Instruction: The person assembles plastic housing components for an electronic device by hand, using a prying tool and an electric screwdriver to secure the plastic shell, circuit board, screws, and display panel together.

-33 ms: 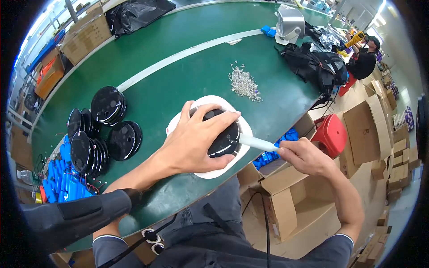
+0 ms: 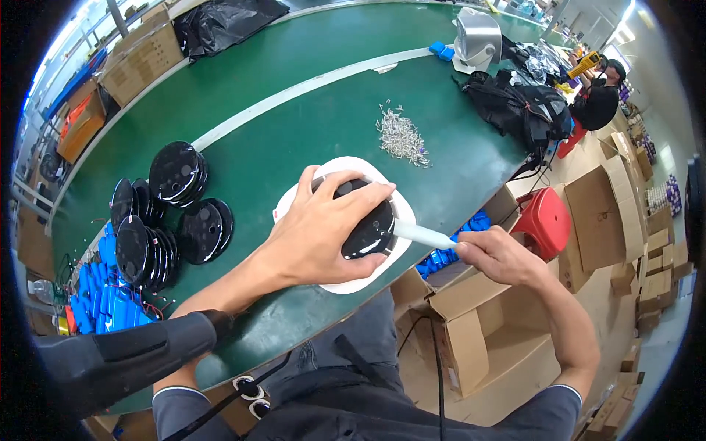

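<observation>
In front of me on the table sits a white rounded housing [image 2: 403, 211] with a glossy black disc [image 2: 373, 234] set in its middle. My left hand [image 2: 323, 229] arches over the disc, fingers and thumb gripping around it; the palm hides much of its left part. To the right, my right hand [image 2: 501, 255] is closed around the end of a pale, tapered stick-like piece [image 2: 423, 234]. This piece's other end meets the disc's right edge; whether it is joined to the housing or only pushed against it I cannot tell.
Stacked black discs [image 2: 178, 174] and blue wrapped packs [image 2: 110, 294] lie left on the green table [image 2: 294, 125]. Beyond the housing is a pile of small screws [image 2: 401, 137]. A black bag [image 2: 515, 110], red stool [image 2: 548, 222] and open cartons [image 2: 485, 331] are right; a person [image 2: 597, 99] sits farther off.
</observation>
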The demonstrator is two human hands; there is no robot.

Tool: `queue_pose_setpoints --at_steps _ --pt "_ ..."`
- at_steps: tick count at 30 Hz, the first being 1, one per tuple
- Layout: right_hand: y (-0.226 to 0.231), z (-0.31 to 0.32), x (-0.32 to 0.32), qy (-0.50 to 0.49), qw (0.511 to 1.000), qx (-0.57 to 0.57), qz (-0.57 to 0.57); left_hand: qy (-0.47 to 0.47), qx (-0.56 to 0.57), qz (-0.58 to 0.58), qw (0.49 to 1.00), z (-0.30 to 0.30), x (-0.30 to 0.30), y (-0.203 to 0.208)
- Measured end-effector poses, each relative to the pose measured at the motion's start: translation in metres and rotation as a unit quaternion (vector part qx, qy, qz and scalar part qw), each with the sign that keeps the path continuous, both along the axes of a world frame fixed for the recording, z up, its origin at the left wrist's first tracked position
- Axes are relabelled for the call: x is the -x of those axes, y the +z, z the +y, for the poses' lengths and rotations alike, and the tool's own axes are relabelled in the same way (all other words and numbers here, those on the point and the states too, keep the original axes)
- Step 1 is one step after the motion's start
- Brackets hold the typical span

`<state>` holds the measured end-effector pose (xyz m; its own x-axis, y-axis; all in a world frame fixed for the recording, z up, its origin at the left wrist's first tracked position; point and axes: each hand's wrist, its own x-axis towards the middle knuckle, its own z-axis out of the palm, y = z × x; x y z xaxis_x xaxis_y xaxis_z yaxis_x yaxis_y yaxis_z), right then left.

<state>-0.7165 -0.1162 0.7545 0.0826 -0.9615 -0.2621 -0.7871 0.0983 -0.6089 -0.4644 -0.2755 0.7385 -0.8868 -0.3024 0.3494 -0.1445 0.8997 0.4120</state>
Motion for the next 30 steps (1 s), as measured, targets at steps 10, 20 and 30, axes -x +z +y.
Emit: queue_pose_setpoints --at_steps 10,20,30 --pt "0.016 0.012 -0.021 -0.029 0.999 0.029 0.026 -0.028 0.05 0.008 0.998 -0.004 -0.006 -0.009" --pt "0.009 0.054 -0.063 -0.092 0.987 0.08 0.107 -0.006 0.033 0.028 0.999 0.008 0.001 -0.012" --pt "0.004 0.053 -0.085 -0.142 0.987 0.071 -0.028 0.028 0.087 0.032 0.995 0.018 0.004 -0.014"
